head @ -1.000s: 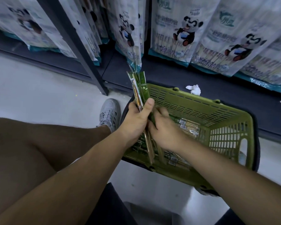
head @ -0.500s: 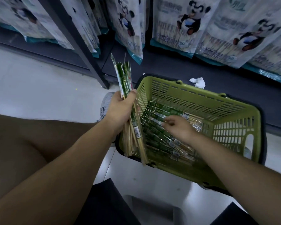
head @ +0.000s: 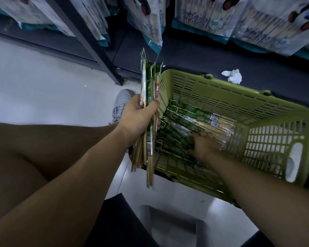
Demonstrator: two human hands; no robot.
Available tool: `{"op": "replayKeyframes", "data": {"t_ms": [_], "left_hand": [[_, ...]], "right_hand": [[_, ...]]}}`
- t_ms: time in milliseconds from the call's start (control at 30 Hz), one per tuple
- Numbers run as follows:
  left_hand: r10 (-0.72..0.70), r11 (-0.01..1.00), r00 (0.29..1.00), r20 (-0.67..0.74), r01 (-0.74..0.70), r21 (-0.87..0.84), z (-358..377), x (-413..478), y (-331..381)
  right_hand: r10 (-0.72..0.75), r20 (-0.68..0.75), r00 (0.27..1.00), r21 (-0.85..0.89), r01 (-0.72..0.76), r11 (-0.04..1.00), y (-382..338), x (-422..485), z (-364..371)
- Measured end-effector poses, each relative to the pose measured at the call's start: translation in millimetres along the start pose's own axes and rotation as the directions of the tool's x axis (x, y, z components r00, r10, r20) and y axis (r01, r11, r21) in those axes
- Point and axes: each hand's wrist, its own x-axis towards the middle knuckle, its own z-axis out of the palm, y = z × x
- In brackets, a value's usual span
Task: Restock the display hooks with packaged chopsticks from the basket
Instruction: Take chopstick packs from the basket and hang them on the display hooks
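Left hand grips a sheaf of slim green-sleeved chopstick packs beside the green slatted plastic basket
Right hand on loose packs inside, grip unclear; likely light, stiff, slippery: pinch mid-length

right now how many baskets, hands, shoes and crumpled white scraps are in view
green basket: 1
hands: 2, the left hand gripping a bundle of chopstick packs, the right hand down inside the basket
grey shoe: 1
crumpled white scrap: 1
total: 5
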Motion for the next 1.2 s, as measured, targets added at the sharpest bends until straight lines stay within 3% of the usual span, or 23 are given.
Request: {"op": "replayKeyframes", "data": {"t_ms": [367, 500, 733, 900, 1100, 1200], "left_hand": [[0.013, 1.0, 1.0, -0.022, -0.013, -0.002, 0, 4, -2], [0.009, 1.0, 1.0, -0.028, -0.009, -0.024, 1, 4, -1], [-0.003, 0.998, 0.998, -0.066, -0.001, -0.059, 8, 2, 1], [-0.006, 0.997, 0.998, -0.055, 0.002, -0.078, 22, -3, 8], [0.112, 0.975, 0.994, -0.009, -0.112, -0.193, 53, -27, 34], [0.201, 0.952, 0.979, -0.029, -0.203, -0.229, 63, -37, 57]], "right_hand": [[-0.063, -0.088, 0.994, 0.103, 0.072, 0.992, 0, -1, 9], [-0.023, -0.132, 0.991, 0.287, 0.061, 0.956, 11, -4, 2], [0.046, -0.263, 0.964, 0.615, 0.13, 0.778, 23, -26, -39], [-0.015, -0.276, 0.961, 0.754, 0.227, 0.616, 4, -63, -98], [-0.071, -0.436, 0.897, 0.79, 0.419, 0.447, -38, -120, -156], [-0.085, -0.536, 0.84, 0.731, 0.512, 0.45, -58, -146, -177]]}}
